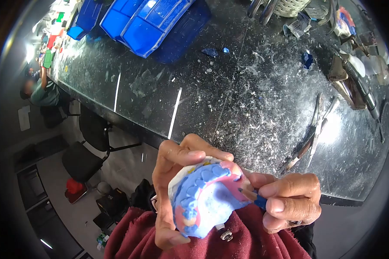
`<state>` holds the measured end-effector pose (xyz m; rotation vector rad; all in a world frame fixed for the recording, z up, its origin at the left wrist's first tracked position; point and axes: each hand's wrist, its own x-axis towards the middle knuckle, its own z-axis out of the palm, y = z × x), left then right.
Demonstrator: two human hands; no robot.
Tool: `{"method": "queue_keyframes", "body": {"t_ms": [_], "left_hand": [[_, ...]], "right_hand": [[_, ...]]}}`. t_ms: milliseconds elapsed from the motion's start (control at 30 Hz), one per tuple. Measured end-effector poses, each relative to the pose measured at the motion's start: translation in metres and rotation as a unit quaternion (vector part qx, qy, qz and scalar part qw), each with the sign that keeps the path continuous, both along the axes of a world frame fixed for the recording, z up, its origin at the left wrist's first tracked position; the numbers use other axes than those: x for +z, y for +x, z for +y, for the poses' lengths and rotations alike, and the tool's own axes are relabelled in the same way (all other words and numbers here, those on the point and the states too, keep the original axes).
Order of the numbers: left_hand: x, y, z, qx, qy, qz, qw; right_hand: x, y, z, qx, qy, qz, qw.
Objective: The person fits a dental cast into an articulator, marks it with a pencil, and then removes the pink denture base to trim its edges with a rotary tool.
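My left hand [170,172] is wrapped round a dental cast [207,203] above my lap, thumb and fingers on its white rim. The cast has a blue row of teeth, with pink wax patches and pale teeth at both ends of the arch. Between the thumb and fingers of my right hand [289,200] is a blue pencil [259,200] with a sharpened wooden end. Its dark point is right at the pink part on the cast's right side. A metal screw piece [226,234] shows below the cast, in front of the dark red cloth [255,233].
White shavings [255,129] cover the dark table [155,82]. Metal hand tools [315,134] lie at the right, near a handpiece [358,82]. Blue bins [147,26] stand at the back. A chair [84,159] and another person [47,93] are at the left.
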<state>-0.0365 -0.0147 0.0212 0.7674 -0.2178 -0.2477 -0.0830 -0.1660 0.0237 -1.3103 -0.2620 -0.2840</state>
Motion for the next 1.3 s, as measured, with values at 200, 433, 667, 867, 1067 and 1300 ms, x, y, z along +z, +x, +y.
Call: {"method": "queue_keyframes", "body": {"t_ms": [200,433,667,867,1067,1300], "left_hand": [[-0.004,0.003,0.008,-0.068,-0.02,0.038,0.997],[-0.013,0.002,0.003,-0.09,-0.125,0.092,0.984],[-0.002,0.007,0.008,-0.124,-0.057,0.114,0.984],[-0.004,0.003,0.007,-0.114,-0.022,0.055,0.992],[-0.007,0.004,0.009,-0.113,0.002,0.022,0.993],[-0.003,0.002,0.007,-0.103,-0.014,0.049,0.993]], "right_hand": [[-0.017,-0.011,0.006,-0.025,0.055,-0.044,0.997],[-0.006,-0.005,0.008,-0.067,0.037,-0.022,0.997],[0.001,-0.001,-0.001,-0.019,0.008,0.039,0.999],[0.012,0.001,0.021,-0.132,-0.079,0.082,0.985],[0.013,0.0,0.013,-0.097,-0.09,0.089,0.987],[0.013,-0.005,0.004,-0.042,-0.069,0.104,0.991]]}}
